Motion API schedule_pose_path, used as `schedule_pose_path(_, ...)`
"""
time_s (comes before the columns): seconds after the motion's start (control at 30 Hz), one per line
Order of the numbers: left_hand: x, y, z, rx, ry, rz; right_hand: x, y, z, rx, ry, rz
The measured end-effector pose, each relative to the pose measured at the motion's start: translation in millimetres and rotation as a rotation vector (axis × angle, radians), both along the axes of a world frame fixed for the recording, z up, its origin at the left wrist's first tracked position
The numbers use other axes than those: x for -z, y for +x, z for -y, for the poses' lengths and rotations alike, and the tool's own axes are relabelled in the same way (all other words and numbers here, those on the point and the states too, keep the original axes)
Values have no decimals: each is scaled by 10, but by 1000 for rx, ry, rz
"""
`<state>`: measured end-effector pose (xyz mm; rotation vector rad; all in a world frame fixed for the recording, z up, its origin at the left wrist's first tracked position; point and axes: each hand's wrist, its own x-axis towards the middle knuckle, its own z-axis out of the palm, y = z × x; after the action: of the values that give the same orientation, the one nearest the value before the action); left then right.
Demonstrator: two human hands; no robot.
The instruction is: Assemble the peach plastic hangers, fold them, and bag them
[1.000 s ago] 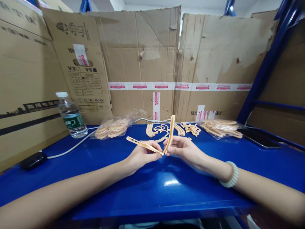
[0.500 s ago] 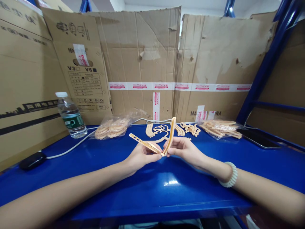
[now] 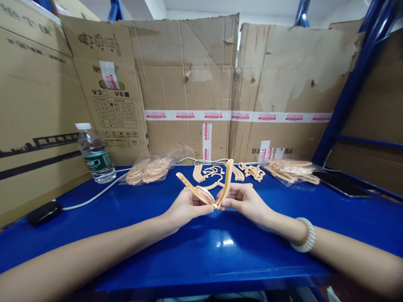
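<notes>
My left hand (image 3: 184,207) pinches a beige plastic hanger arm with slots (image 3: 188,184) near its lower end. A second, curved hanger arm (image 3: 227,181) is held by my right hand (image 3: 247,203), fingers closed round its base. Both arms meet at the bottom between my fingertips in a V; whether they are locked together cannot be seen. Just behind my hands lies a hanger with a hook (image 3: 217,181), partly covered. Farther back are loose hanger arms (image 3: 197,173), several hooks (image 3: 213,170), more arms (image 3: 237,172) and a pile of small hook pieces (image 3: 254,172).
Clear bags of beige parts lie on the left (image 3: 147,170) and right (image 3: 292,171). A water bottle (image 3: 96,157), a black device (image 3: 44,212) with a white cable (image 3: 94,199) and a phone (image 3: 343,183) rest on the blue table (image 3: 176,260). Cardboard panels (image 3: 189,88) stand behind.
The hanger arm in my left hand has tilted more upright and turned, so the V looks narrower. Both hands stay in nearly the same place.
</notes>
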<state>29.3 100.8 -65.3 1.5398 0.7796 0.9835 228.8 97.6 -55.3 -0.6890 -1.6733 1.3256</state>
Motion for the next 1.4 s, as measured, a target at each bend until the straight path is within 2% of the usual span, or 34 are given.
schedule_pose_path(0.3, -17, 16, -4, -54, -84, 31, -17, -41, 75, 77, 52, 54)
schedule_pose_path(0.63, -4, 11, -32, -4, -22, 19, 18, -73, 5, 144, -12, 46)
schedule_pose_path(0.77, -65, 0, -31, -35, -149, 96, -44, -9, -55, 160, -2, 31)
schedule_pose_path(0.9, -177, -68, -83, -86, -242, 127, -179, 195, -186, 178, 7, 16)
schedule_pose_path(1.0, -221, -139, -170, -110, -253, 154, -296, 381, -277, 106, 135, 166)
schedule_pose_path(1.1, -221, -199, -267, -102, -269, 169, -399, 520, -323, 78, 438, 456)
schedule_pose_path(1.2, -218, -259, -357, -125, -272, 194, -471, 611, -351, 139, 684, 693)
schedule_pose_path(1.3, -239, -341, -447, -140, -239, 178, -504, 700, -401, 173, 747, 836)
schedule_pose_path(1.4, -269, -447, -534, -129, -137, 31, -509, 785, -463, 185, 747, 936)
